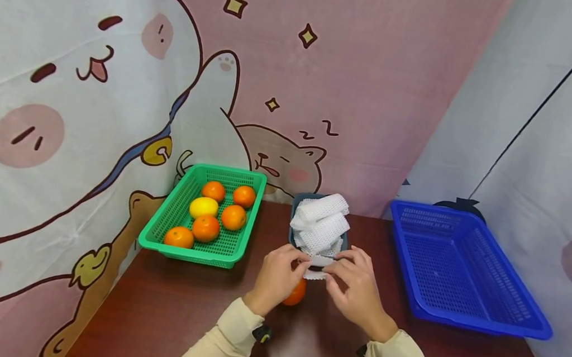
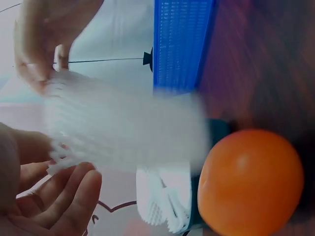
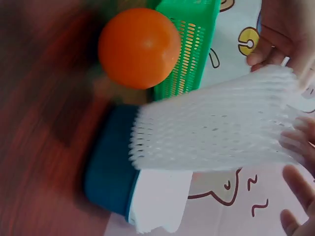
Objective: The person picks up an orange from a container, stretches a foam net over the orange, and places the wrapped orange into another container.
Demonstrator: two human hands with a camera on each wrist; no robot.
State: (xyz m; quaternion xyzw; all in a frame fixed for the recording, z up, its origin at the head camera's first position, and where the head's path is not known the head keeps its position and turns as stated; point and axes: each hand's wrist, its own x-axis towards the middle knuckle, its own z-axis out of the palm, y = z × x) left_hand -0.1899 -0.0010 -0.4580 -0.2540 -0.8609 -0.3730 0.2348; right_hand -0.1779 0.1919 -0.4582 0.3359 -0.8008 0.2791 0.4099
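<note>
A white foam net sleeve point(image 1: 321, 261) is stretched between my two hands, its near end pulled open. My left hand point(image 1: 278, 276) pinches its left edge, and my right hand point(image 1: 356, 288) pinches its right edge. In the right wrist view the sleeve point(image 3: 211, 125) hangs as a flattened mesh tube with nothing visible inside. Below the hands an orange point(image 1: 295, 293) rests on the table, partly hidden by the left hand; the left wrist view shows this orange point(image 2: 251, 182) close beside the sleeve's far end.
A dark teal basket point(image 1: 296, 200) just beyond the hands holds several white foam net sleeves point(image 1: 325, 226). To the left, a green basket point(image 1: 229, 257) contains several oranges point(image 1: 206, 228) and one yellow fruit point(image 1: 203, 208). A blue basket point(image 1: 476, 322) stands at the right on the brown table point(image 1: 195, 311).
</note>
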